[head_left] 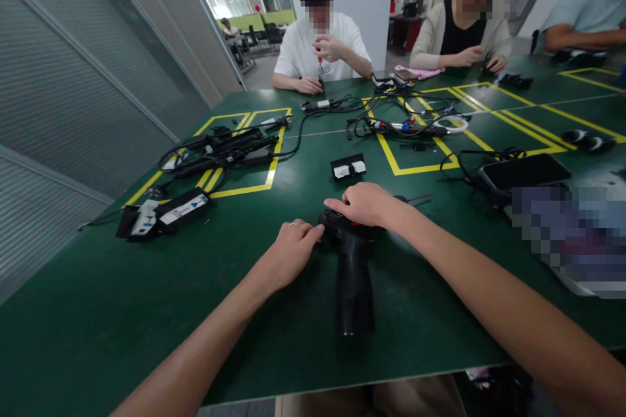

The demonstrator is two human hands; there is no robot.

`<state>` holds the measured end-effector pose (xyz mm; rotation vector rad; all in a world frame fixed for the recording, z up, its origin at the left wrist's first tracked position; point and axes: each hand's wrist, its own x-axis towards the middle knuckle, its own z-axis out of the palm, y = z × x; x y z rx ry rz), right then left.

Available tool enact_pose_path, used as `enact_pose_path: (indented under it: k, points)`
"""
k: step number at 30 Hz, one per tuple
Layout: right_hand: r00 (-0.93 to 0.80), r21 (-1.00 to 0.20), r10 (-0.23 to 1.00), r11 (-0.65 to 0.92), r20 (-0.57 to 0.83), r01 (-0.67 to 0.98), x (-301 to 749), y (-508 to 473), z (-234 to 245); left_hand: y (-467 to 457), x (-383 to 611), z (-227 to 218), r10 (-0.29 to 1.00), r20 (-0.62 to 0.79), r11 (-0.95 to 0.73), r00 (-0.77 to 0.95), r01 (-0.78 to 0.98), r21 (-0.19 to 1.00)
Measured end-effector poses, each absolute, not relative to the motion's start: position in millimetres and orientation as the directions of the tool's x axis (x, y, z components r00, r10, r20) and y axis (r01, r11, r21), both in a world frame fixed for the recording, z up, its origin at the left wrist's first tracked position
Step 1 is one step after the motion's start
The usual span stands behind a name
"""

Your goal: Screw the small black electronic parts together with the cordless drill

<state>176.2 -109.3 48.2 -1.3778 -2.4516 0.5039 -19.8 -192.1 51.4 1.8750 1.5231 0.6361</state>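
A black pistol-shaped power tool [353,273] lies on the green table [147,313], its handle pointing toward me. My right hand [364,203] rests over the tool's head, fingers curved down onto it. My left hand [292,249], with a ring on one finger, is curled and touches the left end of the tool's head with its fingertips. A thin red wire [419,197] sticks out just right of the tool's head.
A small black block with white labels [347,168] lies just beyond the tool. Black devices and cables [220,148] fill the yellow-taped area on the left, more cables [405,120] the middle. A dark tablet [524,171] lies right. Three people sit across the table.
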Motion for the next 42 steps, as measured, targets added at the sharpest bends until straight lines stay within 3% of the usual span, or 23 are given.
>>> enact_pose_path:
  k: [4, 7, 10, 12, 14, 16, 19, 21, 22, 26, 30, 42]
  points:
    - [-0.486, -0.418, 0.864, 0.494, 0.134, 0.762, 181.9, -115.2, 57.9, -207.1, 3.6, 50.0, 0.932, -0.213, 0.039, 0.292, 0.505, 0.862]
    - [-0.483, -0.385, 0.842, 0.540, 0.241, 0.749, 181.4, -126.1, 76.5, -217.6, 21.5, 46.2, 0.909, -0.274, 0.216, 0.314, 0.207, 0.954]
    - [-0.507, -0.370, 0.787, 0.614, 0.352, 0.697, 173.1, -143.6, 101.6, -227.3, 30.2, 46.4, 0.810, -0.297, 0.417, 0.506, -0.142, 0.897]
    - [-0.553, -0.385, 0.760, 0.649, 0.341, 0.655, 165.2, -156.0, 116.1, -232.3, 30.1, 48.0, 0.746, -0.253, 0.483, 0.616, -0.238, 0.843]
    - [-0.597, -0.395, 0.725, 0.688, 0.343, 0.609, 160.4, -163.4, 124.4, -233.9, 26.4, 50.9, 0.760, -0.222, 0.467, 0.611, -0.275, 0.840]
    - [-0.558, -0.377, 0.696, 0.716, 0.452, 0.587, 163.5, -160.6, 124.4, -230.8, 19.6, 56.3, 0.824, -0.207, 0.417, 0.528, -0.316, 0.852]
    - [-0.205, -0.413, 0.682, 0.624, 0.702, 0.663, 184.8, -134.0, 108.5, -218.0, 3.9, 70.1, 0.929, -0.133, 0.266, 0.345, -0.371, 0.890]
    - [0.050, -0.513, 0.668, 0.519, 0.743, 0.684, 202.7, -107.0, 89.2, -206.8, -9.9, 80.4, 0.981, -0.021, 0.091, 0.193, -0.362, 0.928]
    - [0.092, -0.545, 0.675, 0.501, 0.732, 0.673, 210.0, -93.2, 77.9, -201.5, -17.1, 84.7, 0.991, 0.030, 0.014, 0.127, -0.333, 0.943]
    - [-0.126, -0.570, 0.776, 0.552, 0.618, 0.608, 218.1, -49.4, 33.0, -185.9, -40.4, 89.0, 0.994, 0.105, -0.102, 0.005, -0.190, 0.977]
    - [-0.264, -0.654, 0.824, 0.561, 0.501, 0.508, 208.3, -28.9, 5.2, -181.3, -45.3, 79.8, 0.992, 0.114, -0.093, 0.060, -0.278, 0.956]
    - [-0.216, -0.707, 0.847, 0.526, 0.486, 0.473, 204.6, -18.6, -7.4, -197.0, -27.9, 68.9, 0.948, 0.010, 0.064, 0.317, -0.221, 0.973]
